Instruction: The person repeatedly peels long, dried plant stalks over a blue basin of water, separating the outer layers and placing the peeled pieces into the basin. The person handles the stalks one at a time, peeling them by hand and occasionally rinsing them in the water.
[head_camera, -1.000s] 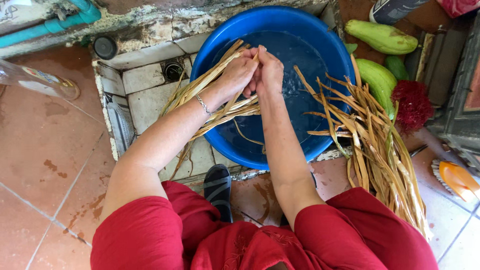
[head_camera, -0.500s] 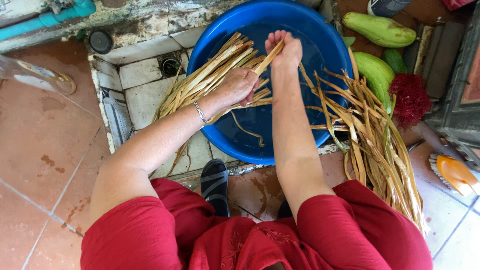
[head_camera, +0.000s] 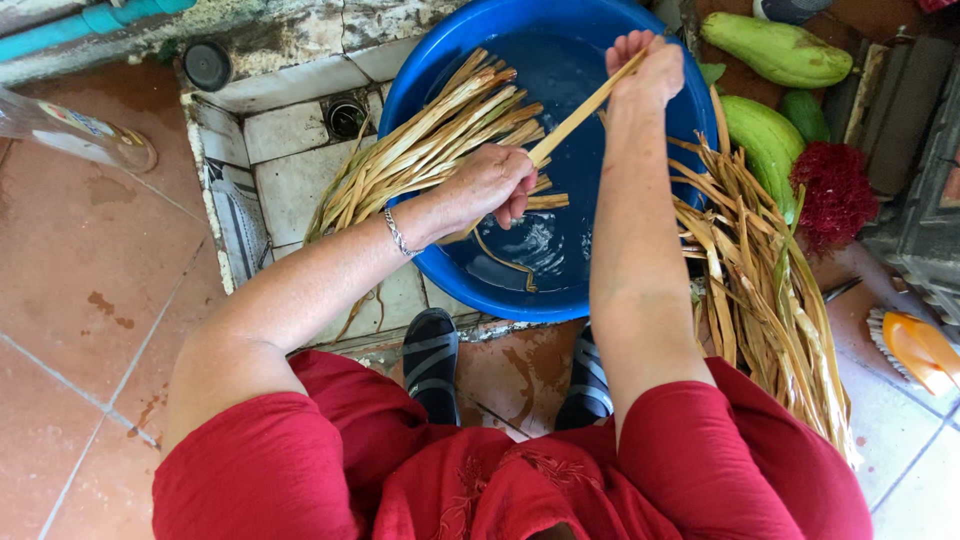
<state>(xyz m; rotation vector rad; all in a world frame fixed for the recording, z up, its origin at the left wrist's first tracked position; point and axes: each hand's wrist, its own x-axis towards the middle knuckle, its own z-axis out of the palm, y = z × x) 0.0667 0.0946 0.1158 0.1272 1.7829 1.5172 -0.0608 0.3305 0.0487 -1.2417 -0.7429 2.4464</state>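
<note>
1. I see my left hand (head_camera: 492, 182) closed around a bundle (head_camera: 420, 150) of tan dried strips, its fingers clenched on the bundle's near end over the basin (head_camera: 420, 80).
2. The bundle fans out up and to the left, lying across the basin's left rim, with its far tips over the tiled drain area (head_camera: 290, 160).
3. My right hand (head_camera: 645, 68) is at the far side of the basin, fingers pinched on one strip (head_camera: 585, 108).
4. That strip runs straight and taut on a diagonal from my right hand down to my left hand, above the water.
5. The basin is blue and round and holds shallow water; a thin curl of fibre lies in it below my left hand.
6. A loose pile (head_camera: 760, 290) of the same strips drapes off the basin's right rim and down toward the floor, just beside my right forearm.
7. Green squashes (head_camera: 775, 50) lie to the right of the basin, with a dark red tuft (head_camera: 835, 195) near them.
8. An orange brush (head_camera: 915, 345) sits at the right edge, and a clear bottle (head_camera: 75, 135) lies on the floor tiles at the left.
9. My sandalled feet (head_camera: 432, 360) rest just below the basin.
</note>
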